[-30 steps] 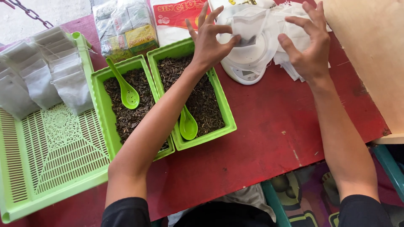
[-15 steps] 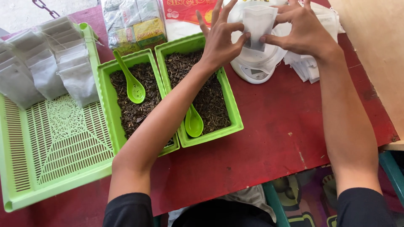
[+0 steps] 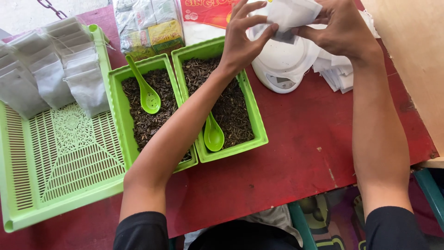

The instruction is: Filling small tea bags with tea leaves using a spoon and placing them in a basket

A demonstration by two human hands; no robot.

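Observation:
My left hand (image 3: 244, 38) and my right hand (image 3: 341, 28) pinch a small white paper sachet (image 3: 292, 15) between them, held above a white kitchen scale (image 3: 283, 65). The left forearm crosses over two green trays of dark loose tea leaves (image 3: 147, 121) (image 3: 231, 111). A green plastic spoon (image 3: 147, 95) lies in the left tray, and a second green spoon (image 3: 213, 134) lies in the right one. A stack of empty white sachets (image 3: 340, 74) sits under my right wrist.
A large green slatted tray (image 3: 64, 157) at the left holds rows of filled white sachets (image 3: 51, 74). Clear-wrapped packets (image 3: 148, 25) and a red packet (image 3: 208, 11) lie at the back. The red table ends near my body; a beige surface (image 3: 411, 51) stands at right.
Both hands lifted the white sachet off the scale area and brought it closer together; the view shifted slightly, showing more of the scale's face.

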